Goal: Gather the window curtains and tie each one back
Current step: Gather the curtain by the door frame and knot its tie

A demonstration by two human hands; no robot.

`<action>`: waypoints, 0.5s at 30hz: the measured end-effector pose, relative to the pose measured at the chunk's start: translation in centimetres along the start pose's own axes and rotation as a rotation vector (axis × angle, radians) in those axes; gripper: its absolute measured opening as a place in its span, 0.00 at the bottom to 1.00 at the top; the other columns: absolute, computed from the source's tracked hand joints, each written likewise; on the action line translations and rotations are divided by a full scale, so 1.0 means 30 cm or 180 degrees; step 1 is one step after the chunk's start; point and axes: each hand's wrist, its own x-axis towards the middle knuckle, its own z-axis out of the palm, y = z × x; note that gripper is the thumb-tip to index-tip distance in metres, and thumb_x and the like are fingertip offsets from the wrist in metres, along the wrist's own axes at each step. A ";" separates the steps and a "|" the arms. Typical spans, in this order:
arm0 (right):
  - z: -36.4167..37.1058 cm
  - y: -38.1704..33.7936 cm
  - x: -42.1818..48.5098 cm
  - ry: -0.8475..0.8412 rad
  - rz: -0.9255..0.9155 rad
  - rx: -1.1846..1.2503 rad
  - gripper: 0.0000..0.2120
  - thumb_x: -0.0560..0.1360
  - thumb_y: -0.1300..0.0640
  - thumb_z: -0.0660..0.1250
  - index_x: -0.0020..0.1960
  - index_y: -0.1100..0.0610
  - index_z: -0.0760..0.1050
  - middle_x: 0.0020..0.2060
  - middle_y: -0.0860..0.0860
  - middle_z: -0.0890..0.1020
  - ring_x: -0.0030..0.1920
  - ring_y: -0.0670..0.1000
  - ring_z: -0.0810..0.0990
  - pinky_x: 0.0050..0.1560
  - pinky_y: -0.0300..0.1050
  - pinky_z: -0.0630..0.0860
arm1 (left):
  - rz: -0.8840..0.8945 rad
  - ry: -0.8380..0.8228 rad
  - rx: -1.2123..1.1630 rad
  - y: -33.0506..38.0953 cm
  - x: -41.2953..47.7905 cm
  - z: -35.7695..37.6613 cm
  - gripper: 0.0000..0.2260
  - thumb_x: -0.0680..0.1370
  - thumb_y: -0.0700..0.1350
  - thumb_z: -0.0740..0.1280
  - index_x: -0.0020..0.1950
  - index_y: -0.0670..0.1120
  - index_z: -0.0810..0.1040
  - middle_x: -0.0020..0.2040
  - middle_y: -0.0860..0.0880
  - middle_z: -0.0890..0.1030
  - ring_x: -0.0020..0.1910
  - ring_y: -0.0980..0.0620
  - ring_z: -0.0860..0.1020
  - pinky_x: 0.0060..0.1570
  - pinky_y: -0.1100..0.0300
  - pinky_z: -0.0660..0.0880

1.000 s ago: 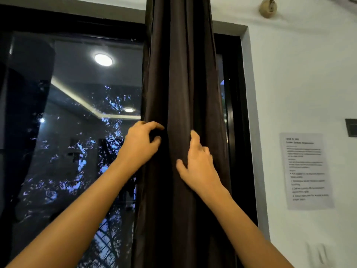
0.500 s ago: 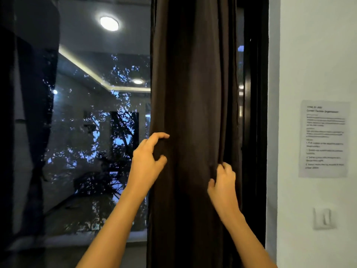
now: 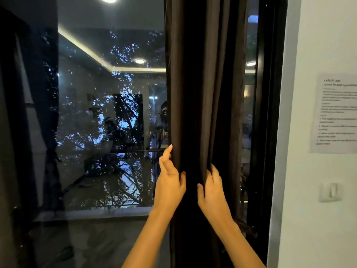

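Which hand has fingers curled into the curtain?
The right hand, fingers hooked into folds of the dark brown curtain. The left hand holds its fingers straight up along the curtain's left edge.

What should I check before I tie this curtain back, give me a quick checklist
1. Curtain gathered into one bundle: ok, it hangs in narrow folds between both hands.
2. Right hand grip: ok, it is curled into the folds.
3. Left hand grip: not ok, its fingers lie straight along the curtain's left edge, with only the thumb on the front.
4. Tie-back at hand: cannot tell, a dark rope-like shape shows low by the window frame, too dim to identify.
5. Whole width caught: cannot tell, the back of the bundle is hidden.
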 end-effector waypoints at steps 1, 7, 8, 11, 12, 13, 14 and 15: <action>0.008 0.004 -0.014 0.0039 -0.0037 -0.0135 0.23 0.78 0.61 0.59 0.72 0.59 0.64 0.72 0.54 0.62 0.68 0.53 0.64 0.70 0.45 0.64 | 0.0007 -0.0011 0.0010 -0.005 -0.012 -0.001 0.33 0.76 0.37 0.65 0.69 0.60 0.49 0.65 0.48 0.64 0.51 0.50 0.78 0.37 0.71 0.72; 0.058 -0.013 -0.077 0.0506 -0.0026 -0.0176 0.35 0.75 0.66 0.65 0.76 0.52 0.52 0.74 0.57 0.58 0.69 0.57 0.64 0.66 0.51 0.69 | 0.0020 -0.0195 0.0107 -0.035 -0.060 -0.014 0.20 0.78 0.49 0.64 0.68 0.52 0.62 0.66 0.51 0.63 0.52 0.57 0.73 0.45 0.68 0.72; 0.058 -0.022 -0.081 0.0515 -0.0081 0.0017 0.37 0.76 0.64 0.65 0.76 0.48 0.49 0.75 0.55 0.55 0.71 0.55 0.61 0.67 0.49 0.67 | 0.0013 -0.0246 0.0077 -0.034 -0.064 -0.018 0.20 0.79 0.53 0.63 0.69 0.52 0.64 0.69 0.51 0.61 0.55 0.57 0.72 0.47 0.67 0.71; 0.051 -0.036 -0.089 0.0795 -0.0165 -0.0031 0.29 0.78 0.57 0.63 0.75 0.50 0.57 0.75 0.55 0.55 0.73 0.54 0.57 0.67 0.52 0.65 | -0.0136 -0.0354 -0.0143 -0.028 -0.071 -0.037 0.23 0.77 0.60 0.57 0.69 0.52 0.68 0.74 0.52 0.58 0.65 0.57 0.68 0.56 0.63 0.71; 0.044 -0.041 -0.088 0.0981 -0.0160 -0.0257 0.24 0.78 0.54 0.62 0.73 0.53 0.63 0.74 0.56 0.58 0.72 0.56 0.58 0.66 0.53 0.65 | -0.0198 -0.0363 -0.0200 -0.027 -0.070 -0.044 0.23 0.77 0.60 0.56 0.68 0.52 0.70 0.75 0.52 0.58 0.67 0.55 0.68 0.58 0.61 0.71; 0.038 -0.046 -0.087 0.1180 -0.0136 -0.0479 0.21 0.78 0.52 0.61 0.69 0.55 0.69 0.72 0.57 0.62 0.70 0.57 0.61 0.64 0.52 0.65 | -0.0247 -0.0361 -0.0229 -0.027 -0.068 -0.050 0.22 0.78 0.59 0.56 0.68 0.51 0.72 0.75 0.52 0.58 0.67 0.53 0.69 0.59 0.59 0.72; 0.031 -0.050 -0.083 0.1359 -0.0152 -0.0610 0.19 0.77 0.51 0.61 0.66 0.57 0.73 0.69 0.57 0.65 0.67 0.57 0.63 0.62 0.51 0.66 | -0.0267 -0.0345 -0.0224 -0.028 -0.065 -0.053 0.21 0.79 0.58 0.56 0.67 0.50 0.73 0.75 0.51 0.60 0.66 0.52 0.71 0.61 0.58 0.72; 0.025 -0.058 -0.081 0.1451 -0.0218 -0.0628 0.19 0.77 0.50 0.61 0.63 0.58 0.75 0.66 0.56 0.69 0.64 0.56 0.66 0.61 0.50 0.67 | -0.0263 -0.0318 -0.0216 -0.028 -0.061 -0.055 0.19 0.80 0.55 0.57 0.66 0.49 0.75 0.75 0.50 0.62 0.65 0.52 0.72 0.61 0.59 0.71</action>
